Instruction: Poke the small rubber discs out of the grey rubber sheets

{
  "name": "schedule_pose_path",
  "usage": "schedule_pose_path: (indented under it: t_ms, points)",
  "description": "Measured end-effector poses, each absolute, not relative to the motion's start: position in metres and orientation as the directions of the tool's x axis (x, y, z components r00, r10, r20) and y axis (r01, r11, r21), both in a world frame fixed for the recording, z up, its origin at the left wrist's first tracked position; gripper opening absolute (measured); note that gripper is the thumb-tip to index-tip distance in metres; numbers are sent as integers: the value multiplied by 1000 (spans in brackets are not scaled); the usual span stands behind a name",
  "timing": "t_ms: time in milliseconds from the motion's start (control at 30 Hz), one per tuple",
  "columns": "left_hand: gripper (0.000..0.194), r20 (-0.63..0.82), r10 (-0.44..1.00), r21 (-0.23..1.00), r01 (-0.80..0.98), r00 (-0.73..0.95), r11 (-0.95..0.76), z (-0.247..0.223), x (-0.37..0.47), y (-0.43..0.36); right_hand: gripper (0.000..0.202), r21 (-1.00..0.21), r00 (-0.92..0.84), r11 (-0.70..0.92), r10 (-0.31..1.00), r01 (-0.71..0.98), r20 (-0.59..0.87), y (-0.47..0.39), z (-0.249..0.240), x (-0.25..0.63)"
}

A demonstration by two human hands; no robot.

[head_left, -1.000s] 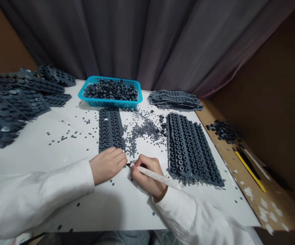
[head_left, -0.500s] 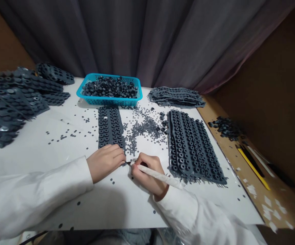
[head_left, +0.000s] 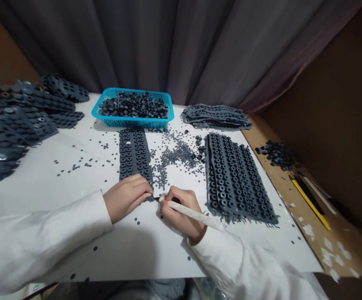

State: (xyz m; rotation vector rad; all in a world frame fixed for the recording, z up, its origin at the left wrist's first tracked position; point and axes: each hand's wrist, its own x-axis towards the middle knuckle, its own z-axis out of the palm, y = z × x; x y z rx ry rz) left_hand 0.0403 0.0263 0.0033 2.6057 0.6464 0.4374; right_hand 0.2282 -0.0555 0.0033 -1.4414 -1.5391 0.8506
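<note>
Blue basket (head_left: 133,122) at twelve o'clock, heaped with small dark pieces (head_left: 135,105). My left hand (head_left: 127,198) lies flattened, pressing dark strip (head_left: 134,152); right hand (head_left: 182,212) curls closed around white-handled tool (head_left: 196,215).

Gray studded strip (head_left: 134,156) was pressed at its lower end by the left hand (head_left: 127,197), center of frame. White-wrapped tool (head_left: 195,214) was gripped in the right hand (head_left: 182,212), dark tip at the strip's lower corner. Blue basket (head_left: 133,121), filled with dark pieces, was seen upper center; stacked studded sheets (head_left: 237,179), right of center. Yellow tool (head_left: 310,203) was noted far right.
</note>
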Motion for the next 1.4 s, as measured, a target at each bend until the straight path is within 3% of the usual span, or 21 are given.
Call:
schedule_pose_path:
  t_ms: [400, 633, 900, 1033, 1167, 1267, 1400]
  points:
    - [24, 133, 598, 583, 426, 790, -692, 8, 42, 30, 14, -895, 6, 114, 992, 431, 129, -55, 1, 229]
    - [16, 127, 538, 557, 389, 833, -733, 10, 39, 28, 14, -907, -14, 120, 992, 403, 125, -55, 3, 230]
    - [22, 217, 545, 543, 363, 810, -757, 7, 27, 20, 5, -948, 54, 119, 989, 296, 141, -59, 6, 236]
    - [15, 269, 607, 608, 357, 748, -709, 5, 28, 16, 16, -880, -82, 287, 957, 378, 277, -56, 7, 235]
    - [9, 270, 643, 635, 369, 717, -679, 4, 29, 15, 8, -728, -277, 455, 890, 513, 361, -45, 1, 227]
    - [9, 267, 651, 598, 407, 711, -690, 3, 29, 17, 16, -674, -314, 466, 885, 573, 345, -38, -5, 223]
    - [14, 214, 699, 562, 500, 682, -659, 2, 28, 18, 23, -725, -265, 417, 909, 548, 323, -37, -7, 223]
